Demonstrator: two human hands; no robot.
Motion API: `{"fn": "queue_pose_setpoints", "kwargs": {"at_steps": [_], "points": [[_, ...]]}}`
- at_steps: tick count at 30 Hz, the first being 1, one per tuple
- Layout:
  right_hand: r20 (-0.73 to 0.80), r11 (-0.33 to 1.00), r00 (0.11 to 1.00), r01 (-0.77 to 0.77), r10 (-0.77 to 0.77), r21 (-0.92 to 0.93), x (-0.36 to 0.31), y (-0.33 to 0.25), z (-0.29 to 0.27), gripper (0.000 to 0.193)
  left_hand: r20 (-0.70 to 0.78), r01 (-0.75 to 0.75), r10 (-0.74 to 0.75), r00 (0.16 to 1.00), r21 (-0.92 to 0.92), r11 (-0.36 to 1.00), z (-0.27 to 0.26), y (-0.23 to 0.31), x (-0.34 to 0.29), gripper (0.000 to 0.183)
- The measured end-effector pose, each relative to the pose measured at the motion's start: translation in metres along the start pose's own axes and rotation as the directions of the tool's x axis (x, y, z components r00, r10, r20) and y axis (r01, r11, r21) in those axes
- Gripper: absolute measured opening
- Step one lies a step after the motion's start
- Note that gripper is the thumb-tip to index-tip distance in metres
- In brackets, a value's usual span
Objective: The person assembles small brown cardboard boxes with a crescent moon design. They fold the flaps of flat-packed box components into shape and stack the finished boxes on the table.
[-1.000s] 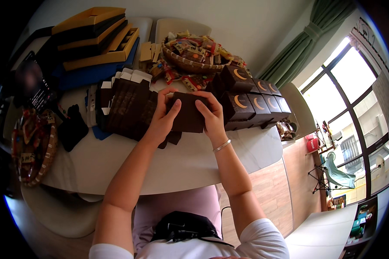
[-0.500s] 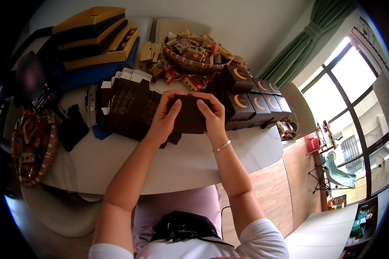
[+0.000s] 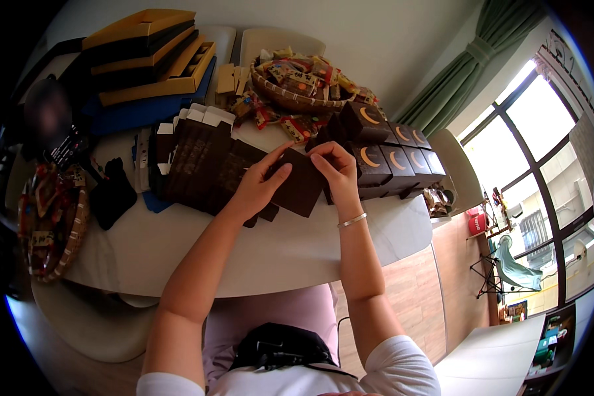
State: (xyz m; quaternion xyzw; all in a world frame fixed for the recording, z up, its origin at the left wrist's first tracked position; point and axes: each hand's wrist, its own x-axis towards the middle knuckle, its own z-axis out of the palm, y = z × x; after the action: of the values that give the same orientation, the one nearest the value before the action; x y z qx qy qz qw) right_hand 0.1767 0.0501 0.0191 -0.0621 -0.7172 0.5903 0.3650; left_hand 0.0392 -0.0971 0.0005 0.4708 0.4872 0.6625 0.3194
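Since the earlier frame, the dark brown box [image 3: 301,185] has turned to a slant, and the right hand [image 3: 336,166] has shifted rightward. The box is above the near part of the white table [image 3: 244,264], between both hands. The left hand [image 3: 263,183] holds its left side between thumb and fingers. The right hand's fingers bend in at its upper right edge; whether they grip it, I cannot tell. A bracelet [image 3: 352,220] circles the right wrist. Just left of the box lie overlapping flat cartons [image 3: 198,162]; to its right stand stacked boxes [image 3: 376,160] with crescent marks. Beyond are a basket [image 3: 287,99] of wrapped packets [image 3: 297,79] and, farther left, piled trays [image 3: 155,89].
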Motion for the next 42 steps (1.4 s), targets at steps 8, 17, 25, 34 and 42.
{"fn": "queue_pose_setpoints", "kwargs": {"at_steps": [8, 17, 25, 34, 42], "points": [[0.127, 0.997, 0.990, 0.069, -0.064, -0.033, -0.001, -0.014, 0.013, 0.031, -0.037, -0.054, 0.061, 0.997, 0.154, 0.987, -0.004, -0.003, 0.000, 0.047], [0.211, 0.973, 0.971, 0.152, -0.114, -0.174, 0.000, -0.015, 0.009, 0.034, -0.052, -0.114, 0.128, 0.990, 0.216, 0.970, -0.003, -0.004, -0.001, 0.041], [0.231, 0.985, 0.968, 0.131, -0.102, -0.115, 0.001, -0.014, 0.002, 0.018, -0.008, -0.132, 0.136, 0.991, 0.205, 0.970, -0.006, -0.005, 0.001, 0.035], [0.046, 0.963, 0.980, 0.201, -0.196, -0.178, -0.004, -0.010, 0.023, 0.011, -0.213, -0.044, 0.026, 0.977, -0.082, 0.996, -0.001, -0.002, 0.001, 0.040], [-0.132, 0.992, 0.990, 0.070, -0.056, 0.104, -0.005, -0.019, 0.025, 0.032, -0.091, 0.141, -0.185, 0.979, -0.354, 0.924, 0.015, 0.002, -0.006, 0.054]]}}
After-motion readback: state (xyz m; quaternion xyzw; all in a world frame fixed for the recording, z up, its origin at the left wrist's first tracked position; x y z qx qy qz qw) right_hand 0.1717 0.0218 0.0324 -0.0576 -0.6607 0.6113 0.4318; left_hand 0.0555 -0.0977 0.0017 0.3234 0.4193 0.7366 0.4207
